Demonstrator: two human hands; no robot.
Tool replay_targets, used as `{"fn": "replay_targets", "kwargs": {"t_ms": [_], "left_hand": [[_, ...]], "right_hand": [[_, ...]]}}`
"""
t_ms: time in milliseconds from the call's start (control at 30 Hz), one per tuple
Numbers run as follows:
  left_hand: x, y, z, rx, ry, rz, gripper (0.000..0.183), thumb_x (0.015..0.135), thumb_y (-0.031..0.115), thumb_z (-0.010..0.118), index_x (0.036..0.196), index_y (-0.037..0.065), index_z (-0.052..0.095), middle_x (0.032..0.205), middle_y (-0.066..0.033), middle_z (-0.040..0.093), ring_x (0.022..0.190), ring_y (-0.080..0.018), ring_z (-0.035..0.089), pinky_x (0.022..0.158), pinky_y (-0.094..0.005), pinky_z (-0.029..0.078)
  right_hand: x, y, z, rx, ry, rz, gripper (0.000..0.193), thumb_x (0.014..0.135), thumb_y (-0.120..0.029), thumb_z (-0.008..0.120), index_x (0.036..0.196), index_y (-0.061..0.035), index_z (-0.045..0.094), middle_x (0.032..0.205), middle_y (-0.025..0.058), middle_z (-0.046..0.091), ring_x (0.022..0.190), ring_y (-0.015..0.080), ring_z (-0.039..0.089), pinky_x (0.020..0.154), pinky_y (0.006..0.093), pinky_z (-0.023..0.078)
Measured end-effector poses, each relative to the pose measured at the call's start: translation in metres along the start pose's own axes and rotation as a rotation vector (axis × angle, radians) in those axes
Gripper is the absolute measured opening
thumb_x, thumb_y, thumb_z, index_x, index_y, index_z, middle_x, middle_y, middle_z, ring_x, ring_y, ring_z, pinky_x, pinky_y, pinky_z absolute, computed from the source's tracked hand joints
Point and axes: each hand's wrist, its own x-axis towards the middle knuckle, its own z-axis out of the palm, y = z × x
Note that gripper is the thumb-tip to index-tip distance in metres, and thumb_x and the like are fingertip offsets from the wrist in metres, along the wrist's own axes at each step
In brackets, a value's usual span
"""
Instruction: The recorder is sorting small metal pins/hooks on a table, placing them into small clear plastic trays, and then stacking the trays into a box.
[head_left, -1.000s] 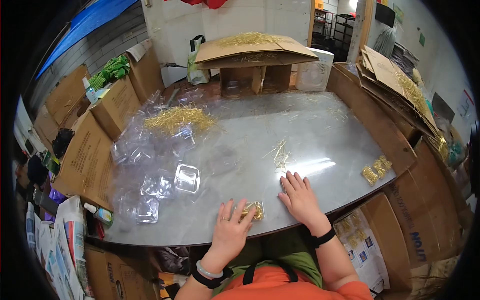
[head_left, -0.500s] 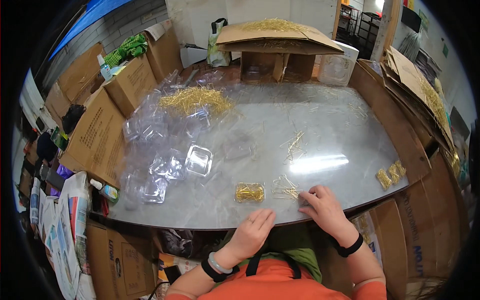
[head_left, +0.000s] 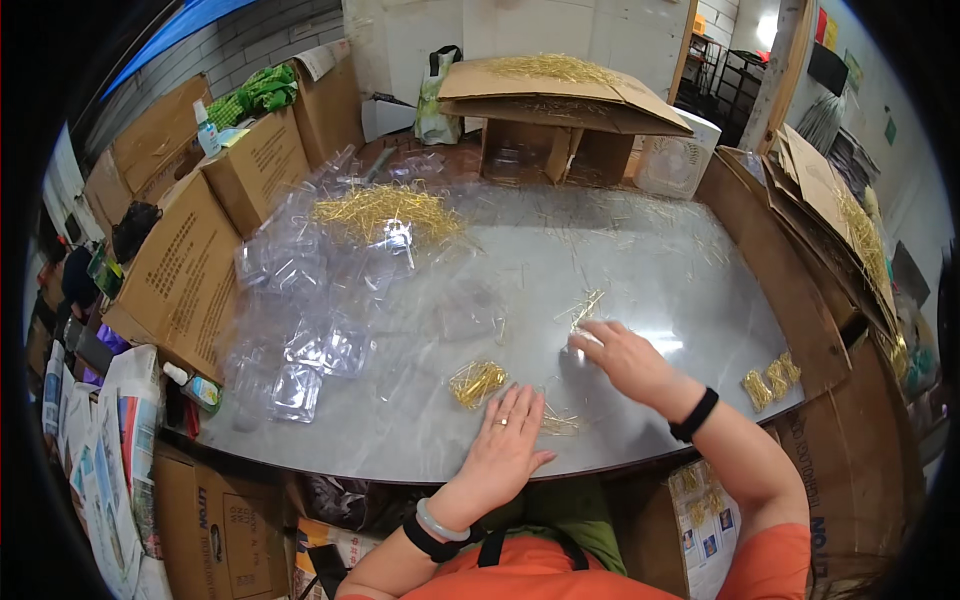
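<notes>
My left hand (head_left: 508, 437) lies flat near the front edge of the table, fingers stretched out. Its fingertips are beside a bundle of gold-coloured wire pieces (head_left: 478, 385); whether they touch it I cannot tell. A few loose gold wires (head_left: 560, 424) stick out to the right of this hand. My right hand (head_left: 632, 362) is farther out, with fingers apart and bent over the near end of a small scatter of gold wires (head_left: 588, 306). I see nothing held in it. Clear plastic trays (head_left: 296, 390) are spread over the left side.
A big heap of gold wires (head_left: 388, 212) lies at the far left among clear plastic. Small gold bundles (head_left: 770, 382) sit by the right edge. Cardboard boxes (head_left: 182, 275) line the left side, and a cardboard shelf (head_left: 560, 105) stands at the back. A bottle (head_left: 195, 388) is at the left front.
My right hand has moved away from the front edge to the farther wires. My left hand has come onto the table beside the bundle, which now sits at a slant.
</notes>
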Motion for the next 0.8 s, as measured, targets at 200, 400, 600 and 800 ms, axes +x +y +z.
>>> {"fn": "replay_targets", "kwargs": {"t_ms": [200,400,600,800], "left_hand": [[-0.006,0.004,0.013,-0.078,0.010,0.040,0.060,0.093,0.018,0.070,0.142,-0.007,0.047,0.146,-0.0244,0.046,0.140,-0.0419,0.042,0.118,-0.0512,0.035],[-0.008,0.005,0.014,-0.236,0.094,0.022,0.056,0.089,0.008,0.073,0.138,-0.007,0.051,0.141,-0.0242,0.047,0.135,-0.0430,0.046,0.113,-0.0484,0.041],[-0.006,0.004,0.009,-0.171,0.129,-0.007,0.065,0.087,0.013,0.077,0.141,-0.010,0.047,0.142,-0.0259,0.046,0.138,-0.0456,0.042,0.115,-0.0535,0.036],[-0.004,0.003,0.011,-0.125,0.055,0.002,0.070,0.089,0.017,0.076,0.143,-0.012,0.043,0.148,-0.0282,0.042,0.140,-0.0476,0.039,0.118,-0.0566,0.032]], "right_hand": [[0.004,-0.009,0.023,-0.077,-0.164,-0.006,0.034,0.081,-0.003,0.063,0.116,-0.0014,0.062,0.113,0.0104,0.062,0.100,0.0289,0.063,0.085,0.0345,0.057],[-0.018,-0.050,0.015,0.195,0.024,0.051,0.021,0.084,-0.007,0.064,0.105,-0.0017,0.067,0.106,0.0152,0.066,0.100,0.0331,0.065,0.083,0.0409,0.056],[-0.012,-0.013,0.006,0.264,-0.098,0.547,0.026,0.091,-0.025,0.072,0.099,-0.0005,0.068,0.099,0.0194,0.067,0.085,0.0410,0.068,0.077,0.0472,0.056],[0.014,-0.020,0.027,0.183,-0.089,0.519,0.019,0.092,-0.018,0.068,0.103,-0.0031,0.067,0.098,0.0175,0.066,0.087,0.0385,0.067,0.078,0.0457,0.056]]}}
